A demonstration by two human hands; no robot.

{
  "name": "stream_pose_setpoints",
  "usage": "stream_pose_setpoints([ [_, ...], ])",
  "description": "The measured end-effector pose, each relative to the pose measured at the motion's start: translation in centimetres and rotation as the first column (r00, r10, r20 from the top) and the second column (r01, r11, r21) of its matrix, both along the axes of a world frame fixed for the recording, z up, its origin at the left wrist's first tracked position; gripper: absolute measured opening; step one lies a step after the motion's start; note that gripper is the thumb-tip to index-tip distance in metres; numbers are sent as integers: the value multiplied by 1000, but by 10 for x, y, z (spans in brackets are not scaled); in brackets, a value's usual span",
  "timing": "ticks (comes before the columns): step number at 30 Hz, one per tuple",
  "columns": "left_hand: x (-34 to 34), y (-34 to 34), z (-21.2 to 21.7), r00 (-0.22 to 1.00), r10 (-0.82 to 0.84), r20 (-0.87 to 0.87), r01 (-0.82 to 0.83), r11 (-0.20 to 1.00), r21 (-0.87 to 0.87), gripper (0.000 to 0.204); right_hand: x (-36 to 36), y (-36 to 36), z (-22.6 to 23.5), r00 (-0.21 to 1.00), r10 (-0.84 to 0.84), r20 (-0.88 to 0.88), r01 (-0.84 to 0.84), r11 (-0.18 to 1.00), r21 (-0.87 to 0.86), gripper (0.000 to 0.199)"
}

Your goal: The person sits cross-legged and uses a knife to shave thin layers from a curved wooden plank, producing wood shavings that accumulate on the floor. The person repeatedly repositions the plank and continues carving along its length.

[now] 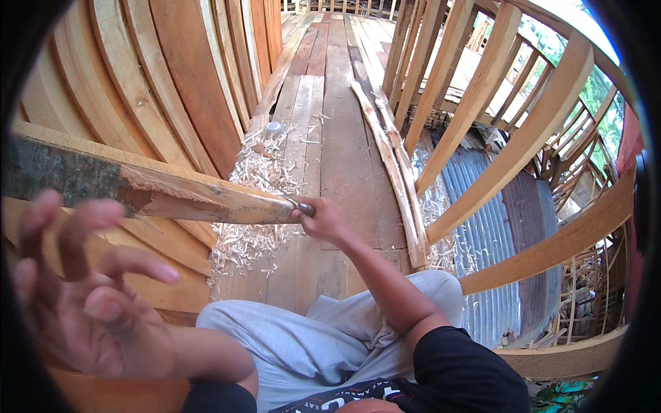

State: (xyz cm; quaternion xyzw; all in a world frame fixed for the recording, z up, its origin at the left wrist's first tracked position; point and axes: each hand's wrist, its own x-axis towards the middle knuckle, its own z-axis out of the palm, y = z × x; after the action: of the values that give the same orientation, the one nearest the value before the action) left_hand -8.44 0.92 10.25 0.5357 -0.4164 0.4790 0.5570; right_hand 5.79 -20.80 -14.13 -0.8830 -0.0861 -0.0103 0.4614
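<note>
A long timber reaches in from the left, with dark bark at its near-left part and pale shaved wood toward its right end. At that end my right hand is closed around the dark rounded handle of a hand tool. A thin metal part of the tool slants up and left over the wood; its exact kind is hard to make out. My left hand is raised close to the camera at the lower left, fingers spread and curved, holding nothing. It partly covers the barked part of the timber.
Curly wood shavings lie heaped on the plank floor, with a small clear cup-like object among them. Two long stripped poles lie along the right. A slatted wall rises left; railing posts stand right, above corrugated metal sheets.
</note>
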Motion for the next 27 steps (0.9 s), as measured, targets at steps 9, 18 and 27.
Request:
stream_pose_setpoints([
  [9,-16,24,36,987,32,159,-42,998,55,33,-6,0,3,1000,25,-13,-24,999,35,30],
  [18,-22,31,41,987,54,153,-66,995,73,31,3,1,-16,999,45,14,-47,992,121,33],
  [27,-24,31,40,984,37,172,-51,996,76,30,3,-1,-18,998,53,19,-54,992,113,35],
])
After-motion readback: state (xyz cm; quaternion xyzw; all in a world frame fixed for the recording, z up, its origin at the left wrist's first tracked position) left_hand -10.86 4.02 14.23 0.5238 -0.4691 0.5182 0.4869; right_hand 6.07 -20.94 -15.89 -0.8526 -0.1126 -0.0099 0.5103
